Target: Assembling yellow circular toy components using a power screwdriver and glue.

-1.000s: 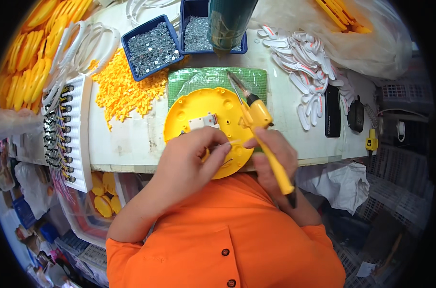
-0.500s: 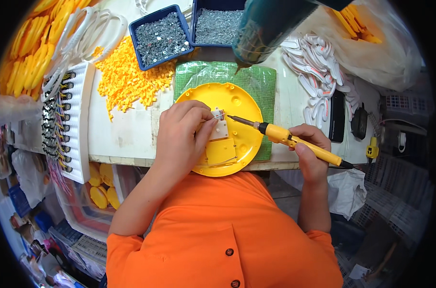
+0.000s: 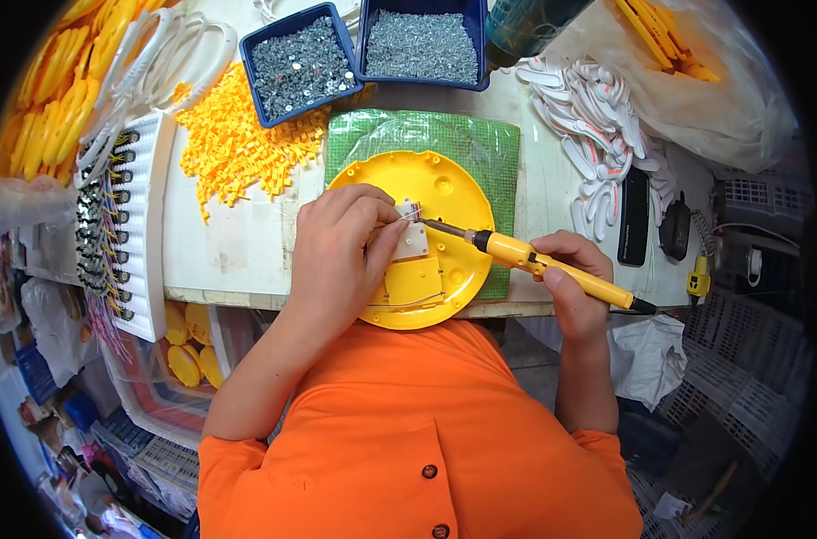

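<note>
A round yellow plastic shell lies open side up on a green wrapped pad at the table's front edge. In it sits a small white plastic part. My left hand rests over the shell's left side, thumb and forefinger pinched on a thin wire at the white part's top. My right hand grips a yellow-handled soldering iron, its dark tip against or very near the wire's end. Whether tip and wire touch is too small to tell.
Blue bins of screws and small metal parts stand at the back. Yellow clips are heaped left of the pad, near a white rack of wired parts. White handles pile up right. A dark green tool hangs above.
The soldering iron's tip and my right hand have shifted slightly left. The hanging tool has swung up and to the right, uncovering more of the screw bin. My left hand keeps its pinch.
</note>
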`<act>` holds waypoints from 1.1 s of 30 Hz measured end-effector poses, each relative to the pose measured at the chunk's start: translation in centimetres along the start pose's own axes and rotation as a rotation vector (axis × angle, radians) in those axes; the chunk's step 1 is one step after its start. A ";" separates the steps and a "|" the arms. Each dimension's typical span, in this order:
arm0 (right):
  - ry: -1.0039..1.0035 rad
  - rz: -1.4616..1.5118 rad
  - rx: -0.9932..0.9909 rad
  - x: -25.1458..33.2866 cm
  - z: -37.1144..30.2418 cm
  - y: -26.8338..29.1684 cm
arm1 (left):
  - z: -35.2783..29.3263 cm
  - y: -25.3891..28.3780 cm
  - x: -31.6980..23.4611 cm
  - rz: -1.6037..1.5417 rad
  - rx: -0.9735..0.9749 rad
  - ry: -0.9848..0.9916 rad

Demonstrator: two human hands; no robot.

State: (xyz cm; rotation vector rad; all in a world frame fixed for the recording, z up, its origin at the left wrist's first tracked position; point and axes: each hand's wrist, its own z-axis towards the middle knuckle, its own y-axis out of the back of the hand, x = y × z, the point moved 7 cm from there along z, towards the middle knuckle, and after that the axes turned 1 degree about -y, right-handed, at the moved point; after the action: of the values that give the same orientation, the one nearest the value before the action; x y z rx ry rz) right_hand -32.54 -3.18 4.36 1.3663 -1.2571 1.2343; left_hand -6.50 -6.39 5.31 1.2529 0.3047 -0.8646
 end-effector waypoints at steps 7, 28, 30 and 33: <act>0.012 0.051 0.059 0.1 0.2 0.0 | 0.1 0.0 -0.1 0.007 -0.002 0.006; 0.117 0.089 0.016 0.8 0.3 -0.1 | 0.0 0.0 0.0 0.007 0.053 0.056; 0.125 0.082 0.022 0.9 0.3 -0.3 | 0.1 0.1 0.0 0.007 0.045 0.051; 0.127 0.070 0.017 1.1 0.3 -0.5 | 0.3 0.3 -0.1 -0.009 0.058 0.053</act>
State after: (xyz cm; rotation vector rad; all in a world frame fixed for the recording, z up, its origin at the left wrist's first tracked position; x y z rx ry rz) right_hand -32.00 -3.54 5.46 1.2455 -1.2164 1.3611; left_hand -6.46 -6.55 5.68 1.3302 0.3296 -0.8540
